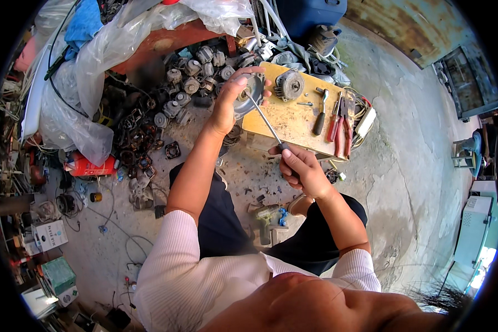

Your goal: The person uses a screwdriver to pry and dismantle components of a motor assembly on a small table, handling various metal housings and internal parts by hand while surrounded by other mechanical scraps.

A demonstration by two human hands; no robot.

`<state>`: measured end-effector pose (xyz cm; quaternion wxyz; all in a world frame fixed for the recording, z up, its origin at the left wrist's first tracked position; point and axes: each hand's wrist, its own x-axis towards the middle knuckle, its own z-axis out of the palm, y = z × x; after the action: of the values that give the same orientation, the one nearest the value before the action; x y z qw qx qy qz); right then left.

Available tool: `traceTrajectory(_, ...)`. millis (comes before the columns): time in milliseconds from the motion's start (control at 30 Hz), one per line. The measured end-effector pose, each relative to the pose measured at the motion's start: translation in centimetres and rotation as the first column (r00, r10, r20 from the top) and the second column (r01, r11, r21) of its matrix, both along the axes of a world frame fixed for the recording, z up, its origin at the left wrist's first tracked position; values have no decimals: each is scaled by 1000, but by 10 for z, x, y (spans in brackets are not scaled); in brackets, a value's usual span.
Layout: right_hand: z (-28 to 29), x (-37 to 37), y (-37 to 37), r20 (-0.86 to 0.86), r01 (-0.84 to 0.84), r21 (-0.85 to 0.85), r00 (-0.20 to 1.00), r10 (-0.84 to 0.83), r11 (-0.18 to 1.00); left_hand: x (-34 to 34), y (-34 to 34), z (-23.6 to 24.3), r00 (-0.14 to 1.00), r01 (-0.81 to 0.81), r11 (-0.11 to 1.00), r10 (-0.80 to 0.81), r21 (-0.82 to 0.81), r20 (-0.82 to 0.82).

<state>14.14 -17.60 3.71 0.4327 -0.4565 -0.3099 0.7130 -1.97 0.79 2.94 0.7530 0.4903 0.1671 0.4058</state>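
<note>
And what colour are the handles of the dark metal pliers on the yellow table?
The handles are red, seen best in the head view.

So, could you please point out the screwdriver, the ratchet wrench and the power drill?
Screwdriver (268, 124): head view, on its metal shaft.
Ratchet wrench (320, 119): head view, on its dark handle.
Power drill (266, 214): head view, on its upper body.

Screwdriver (268, 123) held to metal part (255, 87)

The metal part is gripped by the left hand (228, 105), the screwdriver by the right hand (305, 171). On the yellow table (285, 124), a motor housing (289, 84) is placed far left, red-handled pliers (345, 119) right.
</note>
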Motion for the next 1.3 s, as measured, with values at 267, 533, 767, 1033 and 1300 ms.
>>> traceTrajectory(267, -13, -5, 1, -109, -29, -5, 994, 29, 1000, 3, -1, -4, 1000, 8, 1000, -8, 3, 5)
traceTrajectory(533, -17, -5, 7, -175, -64, -126, 984, 42, 990, 11, -2, -15, 999, -28, 999, 29, -23, 44)
traceTrajectory(767, -23, -15, 15, 227, -46, -17, 973, 49, 999, 11, 4, -24, 994, -65, 994, 72, -91, 77)
traceTrajectory(1033, -70, -28, 20, 690, -26, 197, 714, -120, 980, 10, 3, -36, 984, -144, 983, 154, -116, 88)
traceTrajectory(1300, -60, -38, 19, 770, -19, 269, 604, -203, 963, 9, 0, -39, 970, -230, 967, 237, -113, 52)
